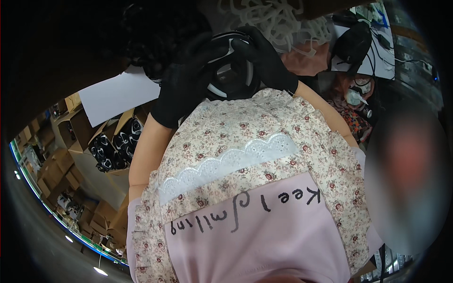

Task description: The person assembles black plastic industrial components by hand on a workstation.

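Observation:
Both of my hands wear black gloves and hold a round black part with silver trim and a dark open middle (230, 73), just beyond my floral apron. My left hand (183, 80) grips its left side, the fingers curled over the upper left and partly lost in shadow. On the other side my right hand (266, 59) is closed on the upper right rim, thumb and fingers bent round it. The underside of the part cannot be seen. Its lower edge sits close against the apron's ruffle (273, 96).
Translucent tubing or strips (278, 26) lie heaped beyond my right hand, dark curly pieces (153, 42) beyond my left. A white board (120, 94) is at left, near cartons of black-and-silver parts (108, 153). At right stands a white table (384, 61) with cables and a black object (353, 45).

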### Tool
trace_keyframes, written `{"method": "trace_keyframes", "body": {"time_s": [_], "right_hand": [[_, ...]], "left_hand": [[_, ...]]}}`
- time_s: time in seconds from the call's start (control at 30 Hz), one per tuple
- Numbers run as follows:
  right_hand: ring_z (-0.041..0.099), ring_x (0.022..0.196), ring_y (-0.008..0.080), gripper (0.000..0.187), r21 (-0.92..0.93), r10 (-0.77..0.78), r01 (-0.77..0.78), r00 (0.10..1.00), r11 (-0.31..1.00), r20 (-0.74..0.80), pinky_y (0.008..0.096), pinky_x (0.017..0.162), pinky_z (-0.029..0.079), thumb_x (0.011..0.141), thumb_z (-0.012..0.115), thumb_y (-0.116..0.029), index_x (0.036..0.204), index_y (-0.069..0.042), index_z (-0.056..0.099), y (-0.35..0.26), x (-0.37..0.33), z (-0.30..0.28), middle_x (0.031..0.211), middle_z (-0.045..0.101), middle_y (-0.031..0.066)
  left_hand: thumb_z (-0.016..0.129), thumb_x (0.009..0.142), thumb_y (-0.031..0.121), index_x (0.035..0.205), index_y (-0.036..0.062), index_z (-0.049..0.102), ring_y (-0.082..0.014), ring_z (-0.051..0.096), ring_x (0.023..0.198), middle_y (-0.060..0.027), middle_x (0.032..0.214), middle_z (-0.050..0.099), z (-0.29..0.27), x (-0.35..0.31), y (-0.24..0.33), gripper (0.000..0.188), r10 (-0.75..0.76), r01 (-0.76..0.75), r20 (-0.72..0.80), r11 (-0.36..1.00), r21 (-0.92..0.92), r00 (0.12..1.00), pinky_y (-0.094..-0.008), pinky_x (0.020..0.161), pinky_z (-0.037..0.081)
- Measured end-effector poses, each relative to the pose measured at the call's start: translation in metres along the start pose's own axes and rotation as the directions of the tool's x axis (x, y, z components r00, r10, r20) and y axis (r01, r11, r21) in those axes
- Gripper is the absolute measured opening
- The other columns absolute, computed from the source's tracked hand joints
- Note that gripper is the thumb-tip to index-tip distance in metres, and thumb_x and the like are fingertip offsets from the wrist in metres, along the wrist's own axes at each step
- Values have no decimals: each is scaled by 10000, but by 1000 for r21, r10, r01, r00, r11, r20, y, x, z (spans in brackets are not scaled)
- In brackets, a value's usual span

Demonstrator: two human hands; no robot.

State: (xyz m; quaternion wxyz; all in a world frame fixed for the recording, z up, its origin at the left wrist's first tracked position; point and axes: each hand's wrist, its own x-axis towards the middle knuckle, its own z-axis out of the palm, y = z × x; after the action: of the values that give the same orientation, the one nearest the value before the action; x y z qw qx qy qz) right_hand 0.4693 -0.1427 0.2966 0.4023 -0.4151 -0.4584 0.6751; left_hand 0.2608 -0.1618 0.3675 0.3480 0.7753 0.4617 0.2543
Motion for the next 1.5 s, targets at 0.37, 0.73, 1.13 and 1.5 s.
{"method": "trace_keyframes", "body": {"time_s": [0.37,0.73,1.13,1.5], "right_hand": [[625,955,130,350,-39,-47,42,990,998,-130,281,811,517,907,685,-220,1167,-37,539,-10,-2,10,1049,652,79],[592,1011,149,447,114,-149,201,923,973,-356,292,843,506,908,687,-269,1207,1,493,9,25,11,1111,613,108],[629,981,124,450,-326,76,36,943,945,325,263,753,530,860,707,-127,1285,-71,571,-64,34,-9,1100,666,62],[653,861,125,282,-621,4,230,936,749,352,273,750,528,830,737,-124,1082,-32,648,-35,31,2,978,683,53]], "left_hand": [[697,889,244,1243,2,556,-221,590,1111,-135,1204,598,23,-11,2,451,-381,274,-271,891,-362,884,-352,930,481],[609,940,157,1260,-3,559,-208,518,1196,-126,1286,543,26,16,-15,361,-441,139,-338,754,-642,831,-326,993,425],[628,913,171,1351,27,502,-225,614,1109,-140,1289,597,4,-8,-17,478,-332,310,11,871,-382,943,-344,918,501],[640,877,120,1246,39,596,-185,640,1001,-109,1113,655,15,-15,-28,380,-309,298,-16,930,-215,951,-305,858,525]]}}
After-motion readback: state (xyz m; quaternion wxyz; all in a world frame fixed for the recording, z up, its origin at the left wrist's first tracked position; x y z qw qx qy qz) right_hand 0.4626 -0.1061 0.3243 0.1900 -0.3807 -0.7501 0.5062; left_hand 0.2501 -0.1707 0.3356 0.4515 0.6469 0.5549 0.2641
